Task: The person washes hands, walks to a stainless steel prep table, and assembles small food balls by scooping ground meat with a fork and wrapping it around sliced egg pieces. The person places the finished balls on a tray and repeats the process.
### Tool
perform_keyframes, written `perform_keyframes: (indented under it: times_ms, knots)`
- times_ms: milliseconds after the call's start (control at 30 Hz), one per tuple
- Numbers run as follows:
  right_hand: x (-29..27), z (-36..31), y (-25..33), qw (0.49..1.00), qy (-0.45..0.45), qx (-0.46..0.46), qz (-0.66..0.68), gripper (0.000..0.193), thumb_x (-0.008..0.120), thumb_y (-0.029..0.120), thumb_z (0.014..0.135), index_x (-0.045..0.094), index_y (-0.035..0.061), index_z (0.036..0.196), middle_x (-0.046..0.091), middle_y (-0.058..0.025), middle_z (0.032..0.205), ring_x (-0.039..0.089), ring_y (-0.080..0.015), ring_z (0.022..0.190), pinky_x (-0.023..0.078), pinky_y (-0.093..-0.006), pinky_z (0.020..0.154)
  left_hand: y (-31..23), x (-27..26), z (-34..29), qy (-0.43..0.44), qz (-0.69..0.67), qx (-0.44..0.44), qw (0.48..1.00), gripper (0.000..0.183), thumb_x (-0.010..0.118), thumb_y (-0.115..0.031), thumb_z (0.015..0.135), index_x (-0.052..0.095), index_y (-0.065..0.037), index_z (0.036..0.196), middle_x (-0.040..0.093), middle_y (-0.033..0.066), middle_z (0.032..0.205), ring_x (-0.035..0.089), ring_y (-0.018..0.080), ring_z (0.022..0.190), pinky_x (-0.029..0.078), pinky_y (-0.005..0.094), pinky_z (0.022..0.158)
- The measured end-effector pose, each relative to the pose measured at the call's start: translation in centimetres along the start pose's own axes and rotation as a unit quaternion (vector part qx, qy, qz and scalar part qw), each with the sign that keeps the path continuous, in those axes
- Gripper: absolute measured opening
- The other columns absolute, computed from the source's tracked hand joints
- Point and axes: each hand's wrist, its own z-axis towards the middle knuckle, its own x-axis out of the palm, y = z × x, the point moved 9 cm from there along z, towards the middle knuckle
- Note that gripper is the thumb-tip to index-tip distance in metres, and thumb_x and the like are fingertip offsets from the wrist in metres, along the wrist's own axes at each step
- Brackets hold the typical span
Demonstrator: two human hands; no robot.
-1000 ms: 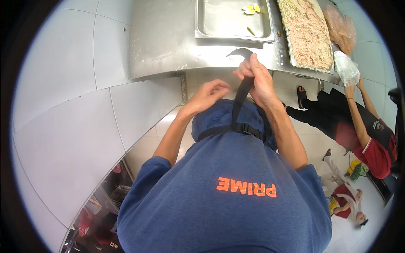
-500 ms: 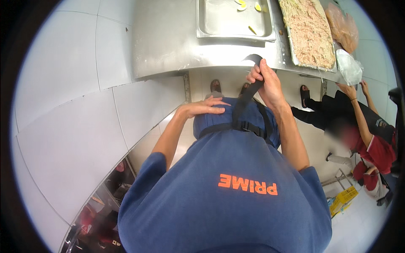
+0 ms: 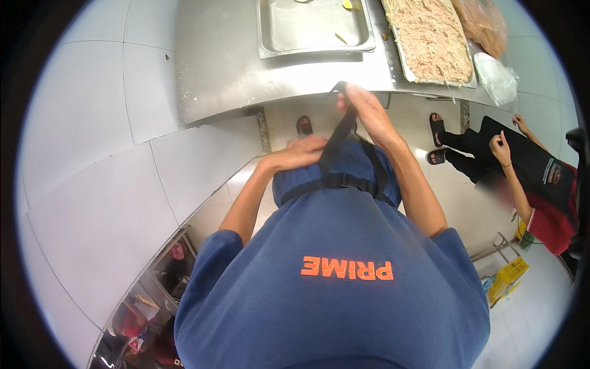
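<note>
A black webbing strap (image 3: 337, 138) rises from the buckled belt (image 3: 344, 181) around my waist. My right hand (image 3: 367, 114) grips the strap's upper end, just short of the steel table's front edge; this hand is slightly blurred. My left hand (image 3: 298, 152) lies against the front of my blue shirt (image 3: 295, 181), fingers stretched out beside the strap. Nothing shows in the left hand, though its fingertips are partly hidden near the strap.
Ahead stands a steel table (image 3: 221, 67) with a metal tray (image 3: 307, 31) holding a few yellow-green pieces. Right of it are a tray of pinkish spread (image 3: 430, 40) and plastic bags (image 3: 495, 80). A co-worker in a black apron (image 3: 528, 154) stands at right. A yellow crate (image 3: 509, 277) sits behind.
My right hand has turned over the strap and shifted left. My left hand has moved closer to the strap. The co-worker's hands have come away from the plastic bag.
</note>
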Motion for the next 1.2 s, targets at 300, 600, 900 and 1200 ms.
perform_keyframes:
  times_ms: [300, 600, 900, 1200]
  knots:
    - [-3.7, -7.2, -10.3, 0.900, 0.328, 0.124, -0.258, 0.062, 0.041, 0.055, 0.108, 0.057, 0.0120, 0.149, 0.051, -0.0174, 0.157, 0.042, -0.0293, 0.149, 0.026, -0.0457, 0.125, 8.6, 0.3, 1.5, -0.046, 0.221, -0.244, 0.943, 0.083, 0.045, -0.086, 0.089, 0.049, -0.036, 0.155, 0.022, 0.0184, 0.171, 0.007, 0.0424, 0.160, -0.003, 0.0663, 0.124]
    - [-16.9, -6.8, -7.6, 0.725, 0.077, 0.022, -0.684, 0.049, 0.055, 0.055, 0.103, 0.069, 0.0174, 0.131, 0.065, -0.0102, 0.139, 0.054, -0.0284, 0.136, 0.032, -0.0555, 0.118, -1.5, -1.7, 0.8, -0.291, 0.157, -0.167, 0.929, 0.080, 0.066, -0.068, 0.089, 0.056, -0.017, 0.150, 0.047, 0.0249, 0.156, 0.039, 0.0413, 0.148, 0.022, 0.0581, 0.123]
    - [-9.6, -10.5, -5.4, 0.891, 0.305, 0.137, -0.305, 0.028, 0.080, 0.026, 0.091, 0.066, 0.0066, 0.106, 0.062, 0.0017, 0.083, 0.057, -0.0100, 0.079, 0.048, -0.0277, 0.071, -6.9, 6.1, 3.4, -0.167, 0.033, -0.159, 0.973, 0.089, 0.069, -0.062, 0.090, 0.047, -0.005, 0.154, 0.052, 0.0208, 0.152, 0.047, 0.0402, 0.140, 0.029, 0.0479, 0.121]
    - [-10.3, -9.7, -4.1, 0.889, 0.353, 0.127, -0.262, 0.035, 0.082, 0.030, 0.089, 0.066, 0.0069, 0.110, 0.065, -0.0003, 0.086, 0.060, -0.0111, 0.081, 0.050, -0.0278, 0.072, -9.1, 3.5, 2.3, -0.220, 0.101, -0.094, 0.966, 0.092, 0.082, -0.053, 0.082, 0.049, -0.004, 0.152, 0.055, 0.0243, 0.148, 0.053, 0.0371, 0.136, 0.041, 0.0425, 0.116]
